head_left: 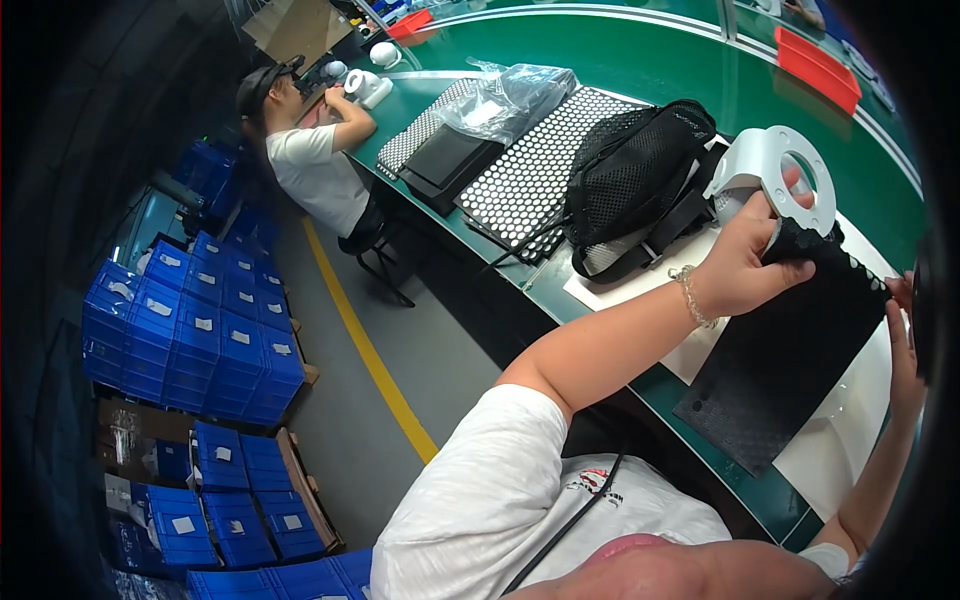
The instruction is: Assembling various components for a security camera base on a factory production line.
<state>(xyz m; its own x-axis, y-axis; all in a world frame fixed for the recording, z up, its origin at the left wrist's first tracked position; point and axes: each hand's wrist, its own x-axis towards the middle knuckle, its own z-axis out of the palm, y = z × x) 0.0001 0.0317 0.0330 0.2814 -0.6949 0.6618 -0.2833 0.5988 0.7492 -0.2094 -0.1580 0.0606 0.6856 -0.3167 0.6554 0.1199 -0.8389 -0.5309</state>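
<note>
Sheet [790, 350], one, black: your left hand [742, 258] grasps it over the green table [650, 60], near right, beside one white ringed part [748, 160]; whether your right hand [905, 365] grips the edge, I cannot tell.

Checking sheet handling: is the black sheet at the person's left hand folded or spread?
Spread: the black sheet shows one broad dark face slanting down from the left hand, no fold visible across it.

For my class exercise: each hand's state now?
Left hand: closed on the black sheet, at the white ringed part.
Right hand: at the sheet's edge; grip cannot be told.
</note>
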